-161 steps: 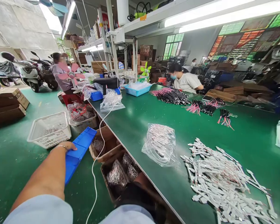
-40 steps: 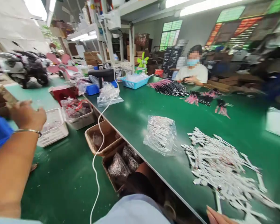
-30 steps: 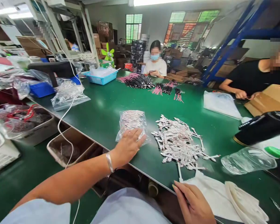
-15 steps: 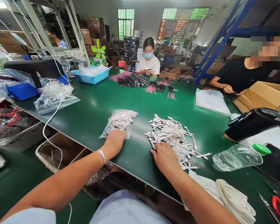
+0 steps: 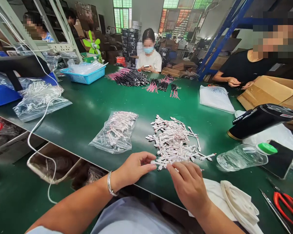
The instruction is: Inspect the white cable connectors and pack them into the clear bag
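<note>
Evidently the white leads are only partly bagged: one lot lies inside a clear bag (image 5: 104, 139), while a broad loose heap (image 5: 173, 139) is spread on the green counter (image 5: 141, 104) just beyond the fingers. The near edge of the heap reaches right up to the fingertips, and plenty of it lies uncovered.

At that edge, a single white lead (image 5: 160, 162) spans the gap between the hands. The fingers of the right hand (image 5: 189, 182) are bunched together and appear to pinch one end. The thumb and forefinger of the left hand (image 5: 134, 167) stand a little apart around its other end; whether they grip it cannot be told.

The clear bag lies flat beyond the left fingers and to their left, apart from the heap and touched by neither hand. Whether its mouth is sealed does not show. Judging by the two lots, part is bagged and a good share is left loose, the spanned lead included.

A crumpled cloth (image 5: 231, 198) sits just right of the right wrist, and a bottle (image 5: 243, 157) lies on its side farther right of those fingers.
</note>
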Demonstrator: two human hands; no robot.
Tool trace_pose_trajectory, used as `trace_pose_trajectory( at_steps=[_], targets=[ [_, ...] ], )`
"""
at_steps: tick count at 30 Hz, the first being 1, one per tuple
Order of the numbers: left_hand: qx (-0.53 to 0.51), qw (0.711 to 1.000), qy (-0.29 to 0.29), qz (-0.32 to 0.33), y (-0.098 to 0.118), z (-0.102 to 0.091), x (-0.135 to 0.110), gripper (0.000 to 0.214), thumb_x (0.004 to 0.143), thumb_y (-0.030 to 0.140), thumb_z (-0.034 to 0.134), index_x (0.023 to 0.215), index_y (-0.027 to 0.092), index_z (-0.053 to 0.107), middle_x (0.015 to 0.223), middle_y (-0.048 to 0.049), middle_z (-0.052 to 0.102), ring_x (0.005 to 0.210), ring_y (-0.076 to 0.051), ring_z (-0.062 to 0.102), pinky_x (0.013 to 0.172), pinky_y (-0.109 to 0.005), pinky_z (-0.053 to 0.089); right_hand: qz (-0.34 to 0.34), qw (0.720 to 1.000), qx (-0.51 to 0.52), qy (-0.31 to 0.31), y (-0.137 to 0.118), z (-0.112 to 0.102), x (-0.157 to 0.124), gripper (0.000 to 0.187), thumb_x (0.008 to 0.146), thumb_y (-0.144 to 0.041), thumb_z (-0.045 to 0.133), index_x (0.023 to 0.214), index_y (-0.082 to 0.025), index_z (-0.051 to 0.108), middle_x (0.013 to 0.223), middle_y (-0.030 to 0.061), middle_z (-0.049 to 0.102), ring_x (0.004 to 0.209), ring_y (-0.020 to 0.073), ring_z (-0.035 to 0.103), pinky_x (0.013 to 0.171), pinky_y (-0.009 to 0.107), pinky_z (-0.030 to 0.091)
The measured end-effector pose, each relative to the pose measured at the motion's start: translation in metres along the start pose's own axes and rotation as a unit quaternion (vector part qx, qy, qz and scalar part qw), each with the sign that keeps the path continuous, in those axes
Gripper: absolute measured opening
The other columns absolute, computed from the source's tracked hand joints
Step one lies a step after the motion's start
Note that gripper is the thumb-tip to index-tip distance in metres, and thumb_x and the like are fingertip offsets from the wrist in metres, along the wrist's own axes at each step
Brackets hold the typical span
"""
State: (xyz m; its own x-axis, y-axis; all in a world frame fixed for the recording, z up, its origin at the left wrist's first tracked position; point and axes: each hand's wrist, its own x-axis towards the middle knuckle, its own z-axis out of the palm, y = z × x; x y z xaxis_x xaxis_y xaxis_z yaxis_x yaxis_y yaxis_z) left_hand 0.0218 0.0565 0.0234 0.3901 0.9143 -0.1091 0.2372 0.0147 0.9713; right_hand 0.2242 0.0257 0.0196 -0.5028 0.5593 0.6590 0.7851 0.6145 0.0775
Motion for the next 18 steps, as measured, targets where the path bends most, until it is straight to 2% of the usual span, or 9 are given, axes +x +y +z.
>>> trace_pose_trajectory(
  at_steps=[3,6,8,10,12,13,15,18],
  targets=[
    [-0.058,0.998,0.005,0.015,0.002,0.009,-0.006,0.019,0.075,0.028,0.063,0.089,0.015,0.067,0.08,-0.0024,0.066,0.073,-0.014,0.056,0.07,-0.024,0.044,0.017,0.999,0.049,0.017,-0.001,-0.011,-0.011,0.025,0.083,-0.004,0.052,0.102,-0.019,0.061,0.086,0.0054,0.068,0.082,0.0181,0.058,0.08,0.034,0.037],
    [-0.051,0.999,-0.002,0.017,0.006,0.012,-0.009,0.017,0.075,0.028,0.065,0.086,0.017,0.069,0.078,-0.0013,0.066,0.071,-0.012,0.054,0.067,-0.022,0.041,0.108,0.984,0.143,0.026,-0.002,-0.012,-0.018,0.019,0.083,-0.01,0.057,0.098,-0.021,0.061,0.082,0.0034,0.069,0.077,0.016,0.059,0.077,0.032,0.041],
    [-0.084,0.995,-0.042,-0.027,0.008,0.013,-0.009,0.02,0.076,0.034,0.062,0.081,0.015,0.067,0.07,-0.0013,0.064,0.064,-0.011,0.052,0.06,-0.021,0.04,0.199,0.951,0.234,-0.015,-0.003,-0.013,-0.019,0.009,0.085,-0.019,0.055,0.089,-0.021,0.062,0.077,0.0024,0.067,0.072,0.0148,0.06,0.07,0.029,0.045],
    [-0.137,0.983,-0.082,-0.092,0.01,0.015,-0.007,0.029,0.077,0.043,0.059,0.075,0.014,0.064,0.062,-0.0005,0.06,0.055,-0.009,0.049,0.052,-0.02,0.036,0.284,0.897,0.323,-0.101,-0.005,-0.015,-0.016,0.016,0.088,-0.027,0.05,0.08,-0.02,0.062,0.071,0.0015,0.065,0.066,0.0138,0.059,0.062,0.025,0.047],
    [-0.172,0.972,-0.089,-0.136,0.01,0.017,-0.005,0.035,0.076,0.048,0.058,0.071,0.014,0.06,0.059,0.0005,0.058,0.051,-0.007,0.047,0.048,-0.018,0.033,0.326,0.849,0.377,-0.178,-0.005,-0.02,-0.014,0.023,0.089,-0.032,0.047,0.076,-0.021,0.062,0.069,0.0004,0.064,0.064,0.013,0.059,0.059,0.022,0.047],
    [-0.175,0.971,-0.077,-0.144,0.011,0.017,-0.004,0.035,0.074,0.049,0.059,0.071,0.014,0.059,0.059,0.0008,0.057,0.051,-0.007,0.046,0.047,-0.018,0.032,0.327,0.838,0.389,-0.2,-0.005,-0.022,-0.014,0.023,0.09,-0.032,0.046,0.077,-0.021,0.063,0.07,0.0001,0.064,0.065,0.0129,0.059,0.059,0.022,0.048],
    [-0.159,0.976,-0.041,-0.14,0.01,0.018,-0.002,0.034,0.072,0.047,0.062,0.073,0.014,0.059,0.061,0.0014,0.056,0.053,-0.007,0.045,0.047,-0.018,0.032,0.303,0.848,0.385,-0.201,0.0,-0.028,-0.018,0.019,0.089,-0.03,0.047,0.083,-0.022,0.063,0.075,0.0006,0.064,0.07,0.0134,0.06,0.064,0.023,0.049],
    [-0.145,0.982,0.001,-0.123,0.007,0.017,0.0,0.027,0.071,0.041,0.065,0.075,0.014,0.06,0.061,0.004,0.049,0.052,-0.006,0.039,0.048,-0.018,0.03,0.261,0.899,0.312,-0.165,0.012,-0.034,-0.032,0.016,0.089,-0.025,0.047,0.09,-0.023,0.062,0.083,0.0026,0.065,0.077,0.0152,0.06,0.069,0.027,0.05]
  ],
)
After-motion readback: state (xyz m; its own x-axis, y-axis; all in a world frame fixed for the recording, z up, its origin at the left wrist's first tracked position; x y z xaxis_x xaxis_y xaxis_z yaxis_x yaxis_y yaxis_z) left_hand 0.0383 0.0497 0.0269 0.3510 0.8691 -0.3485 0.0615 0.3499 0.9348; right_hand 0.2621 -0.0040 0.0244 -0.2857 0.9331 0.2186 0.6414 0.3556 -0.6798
